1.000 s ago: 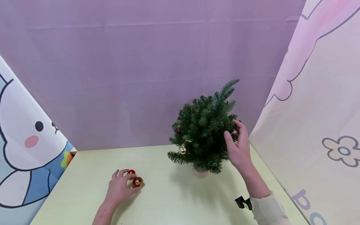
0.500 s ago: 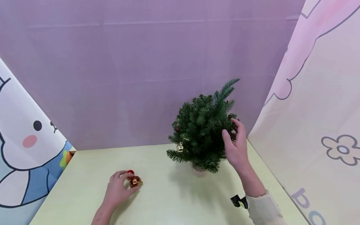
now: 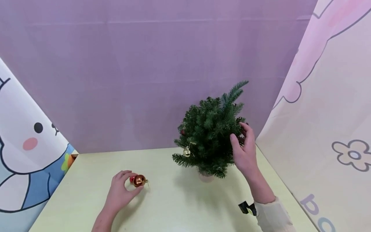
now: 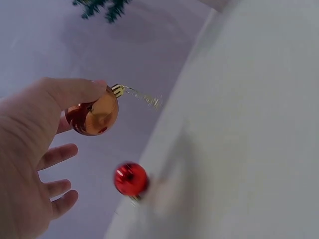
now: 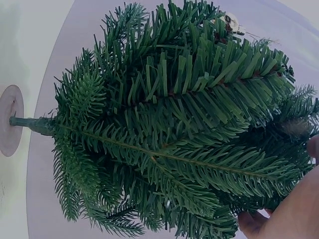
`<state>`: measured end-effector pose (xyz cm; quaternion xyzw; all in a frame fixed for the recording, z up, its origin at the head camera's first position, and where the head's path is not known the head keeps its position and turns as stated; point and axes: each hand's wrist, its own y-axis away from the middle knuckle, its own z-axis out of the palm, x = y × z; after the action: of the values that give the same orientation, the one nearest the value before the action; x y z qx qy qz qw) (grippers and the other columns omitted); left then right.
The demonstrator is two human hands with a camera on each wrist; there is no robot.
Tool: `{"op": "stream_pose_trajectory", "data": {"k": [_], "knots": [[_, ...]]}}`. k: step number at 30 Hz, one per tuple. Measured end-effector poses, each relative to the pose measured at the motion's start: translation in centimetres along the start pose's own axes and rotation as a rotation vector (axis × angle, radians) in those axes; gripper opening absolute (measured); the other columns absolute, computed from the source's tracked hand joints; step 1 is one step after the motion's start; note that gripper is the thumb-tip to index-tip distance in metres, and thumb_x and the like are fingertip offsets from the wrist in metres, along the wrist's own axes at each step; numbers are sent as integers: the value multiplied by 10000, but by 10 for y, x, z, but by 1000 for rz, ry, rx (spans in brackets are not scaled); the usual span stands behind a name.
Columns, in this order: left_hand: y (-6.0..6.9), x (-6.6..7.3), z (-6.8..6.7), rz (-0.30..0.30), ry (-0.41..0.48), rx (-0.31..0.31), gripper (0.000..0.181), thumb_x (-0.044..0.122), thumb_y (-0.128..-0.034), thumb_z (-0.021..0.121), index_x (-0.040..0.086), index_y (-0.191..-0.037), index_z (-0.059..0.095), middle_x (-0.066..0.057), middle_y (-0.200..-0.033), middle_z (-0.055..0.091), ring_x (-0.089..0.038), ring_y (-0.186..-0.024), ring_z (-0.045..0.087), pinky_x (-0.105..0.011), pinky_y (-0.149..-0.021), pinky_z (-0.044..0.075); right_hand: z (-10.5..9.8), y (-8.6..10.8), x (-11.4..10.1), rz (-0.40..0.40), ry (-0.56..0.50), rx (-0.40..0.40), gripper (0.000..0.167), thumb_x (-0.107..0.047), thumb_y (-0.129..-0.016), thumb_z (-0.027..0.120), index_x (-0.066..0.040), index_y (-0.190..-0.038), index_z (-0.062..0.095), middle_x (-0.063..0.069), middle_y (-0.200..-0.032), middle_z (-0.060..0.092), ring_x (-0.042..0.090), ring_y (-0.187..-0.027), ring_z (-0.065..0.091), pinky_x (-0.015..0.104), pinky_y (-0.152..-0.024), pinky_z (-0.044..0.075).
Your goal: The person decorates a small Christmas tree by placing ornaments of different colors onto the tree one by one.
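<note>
My left hand [image 3: 120, 192] pinches a shiny copper-orange ball ornament [image 4: 94, 114] between thumb and finger. From its gold cap trails a thin gold cord. A red ball ornament [image 4: 130, 179] lies on the table, apart from the fingers in the left wrist view and partly hidden behind the copper one in the head view. At the right side of a small green Christmas tree [image 3: 210, 132], my right hand [image 3: 246, 154] rests against the branches, thumb and fingers loosely curved and apart. A gold ball ornament [image 3: 186, 151] and a dark red ball ornament [image 3: 183, 132] hang on the tree's left.
The tree's pale round base [image 3: 206, 177] stands on the light yellow table [image 3: 162, 206]. A purple cloth wall [image 3: 145, 80] rises behind, with printed panels at both sides. A black piece [image 3: 247, 208] shows beside the right sleeve.
My left hand has lifted the copper ornament slightly up off the table, and its cord now hangs out. The right hand has stayed at the tree.
</note>
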<state>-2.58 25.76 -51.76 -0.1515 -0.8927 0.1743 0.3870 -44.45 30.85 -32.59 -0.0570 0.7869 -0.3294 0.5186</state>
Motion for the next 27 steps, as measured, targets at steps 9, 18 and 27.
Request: {"op": "stream_pose_trajectory", "data": {"k": [9, 18, 27], "knots": [[23, 63, -16, -107, 81, 60, 445, 379, -716, 868, 170, -1060, 680, -88, -1272, 542, -354, -1226, 422, -611, -944, 347, -13, -7, 12, -138, -39, -78, 432, -76, -1013, 460, -43, -1438, 391, 127, -1423, 389, 210, -1256, 382, 327, -944, 367], [23, 115, -29, -45, 189, 135, 406, 242, -746, 864, 187, -1101, 674, 22, -1274, 545, -184, -1207, 465, -354, -937, 398, -16, 1, 13, -231, 1, -98, 489, -52, -964, 556, -62, -1432, 415, 139, -1419, 394, 246, -1305, 356, 507, -957, 328], [8, 149, -40, 33, 263, 176, 429, 126, -746, 857, 160, -1131, 671, 32, -1255, 551, -117, -1175, 483, -243, -936, 399, -15, 7, 10, -241, 17, -101, 515, -67, -943, 605, -79, -1427, 430, 133, -1399, 407, 251, -1277, 380, 498, -964, 323]]}}
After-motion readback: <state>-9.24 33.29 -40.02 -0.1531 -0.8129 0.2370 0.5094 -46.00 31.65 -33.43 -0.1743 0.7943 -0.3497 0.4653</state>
